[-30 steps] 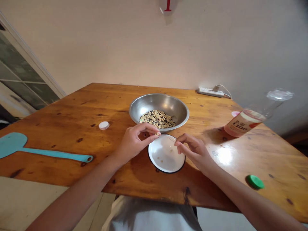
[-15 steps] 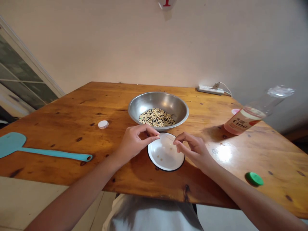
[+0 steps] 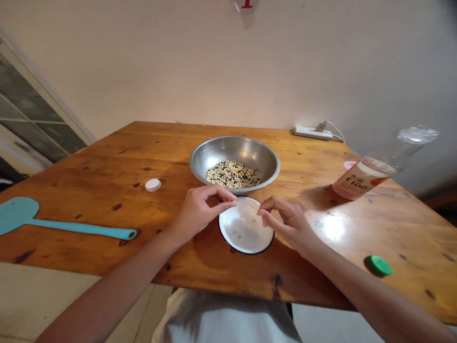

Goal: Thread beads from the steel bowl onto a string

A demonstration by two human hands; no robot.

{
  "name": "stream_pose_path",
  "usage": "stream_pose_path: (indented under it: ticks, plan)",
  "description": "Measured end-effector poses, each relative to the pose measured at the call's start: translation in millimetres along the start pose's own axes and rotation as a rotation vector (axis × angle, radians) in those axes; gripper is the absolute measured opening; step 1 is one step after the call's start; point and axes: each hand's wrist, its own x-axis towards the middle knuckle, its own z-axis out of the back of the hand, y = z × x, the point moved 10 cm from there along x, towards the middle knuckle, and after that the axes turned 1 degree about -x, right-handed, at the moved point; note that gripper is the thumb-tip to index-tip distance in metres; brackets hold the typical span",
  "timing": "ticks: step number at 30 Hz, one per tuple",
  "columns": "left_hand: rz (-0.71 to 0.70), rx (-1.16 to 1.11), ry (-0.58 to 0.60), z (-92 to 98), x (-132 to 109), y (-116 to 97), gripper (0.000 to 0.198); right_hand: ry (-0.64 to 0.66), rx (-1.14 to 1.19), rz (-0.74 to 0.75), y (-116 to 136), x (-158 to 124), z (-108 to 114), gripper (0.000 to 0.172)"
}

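Observation:
My left hand (image 3: pixel 205 209) is pinched closed over the left rim of a small white dish (image 3: pixel 246 238) with a dark edge. Whatever sits between its thumb and forefinger is too small to make out. From the closed fingertips of my right hand (image 3: pixel 285 221), above the dish's right side, a thin needle-like piece (image 3: pixel 253 206) points left toward the other hand; the two hands are apart. Several small pale grains lie in the dish. Just behind it stands a steel bowl (image 3: pixel 250 148) holding many pale and black bean-like grains (image 3: pixel 232 174).
On the wooden table (image 3: pixel 171 147), a turquoise fly swatter (image 3: pixel 78 227) and a white lid (image 3: pixel 153 185) lie left. Rightward are a clear bottle (image 3: pixel 360 181) with a pink label, a green cap (image 3: pixel 378 265) and a power strip (image 3: pixel 313 133) by the wall.

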Motion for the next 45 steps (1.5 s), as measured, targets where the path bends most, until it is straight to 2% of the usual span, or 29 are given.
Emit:
stream_pose_path:
  ticks: [23, 45]
  plan:
    - [0.024, -0.110, 0.016, -1.8, 0.0, 7.1, 0.014, 0.035, -0.027, 0.045, 2.9, 0.4, -2.5, 0.015]
    - [0.024, -0.054, 0.025, -1.2, -0.1, 4.5, 0.015, 0.027, 0.000, 0.029, 3.6, -0.6, -1.0, 0.019]
